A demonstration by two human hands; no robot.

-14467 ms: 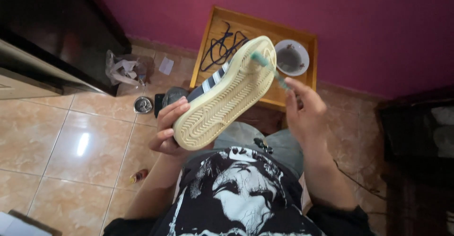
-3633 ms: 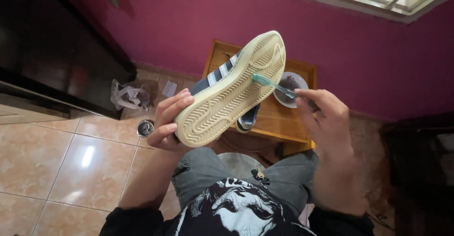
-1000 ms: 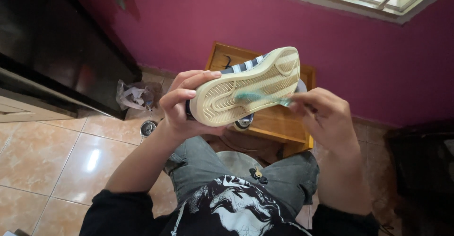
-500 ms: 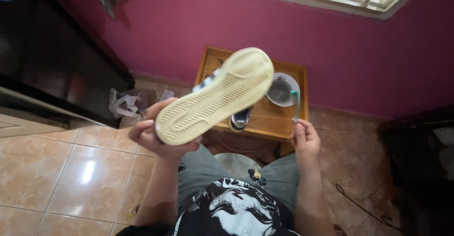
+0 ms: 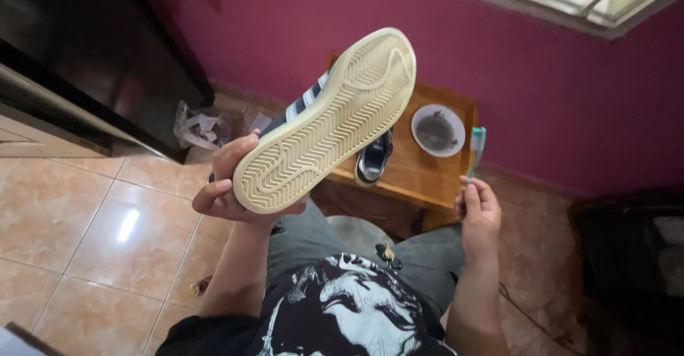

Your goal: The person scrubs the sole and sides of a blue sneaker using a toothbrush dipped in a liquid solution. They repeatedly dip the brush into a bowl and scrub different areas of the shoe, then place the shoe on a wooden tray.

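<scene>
My left hand (image 5: 226, 185) grips a sneaker (image 5: 328, 121) by its heel end, sole turned up toward me; the sole is cream with a wavy tread and the side shows dark fabric with white stripes. My right hand (image 5: 479, 206) holds a teal-headed toothbrush (image 5: 476, 148) upright by its handle, off to the right and apart from the shoe. A second dark sneaker (image 5: 373, 161) lies on the small wooden table (image 5: 420, 178) behind the raised one, partly hidden by it.
A white bowl (image 5: 437, 130) of murky liquid stands on the table. Crumpled paper or plastic (image 5: 198, 124) lies on the tiled floor by a dark cabinet (image 5: 92, 49) at left. A magenta wall runs behind; dark furniture (image 5: 627, 256) sits at right.
The toothbrush was against the sole a second ago; my right hand has since drawn it away to the right and lower. The sneaker has tilted up, sole fully toward me.
</scene>
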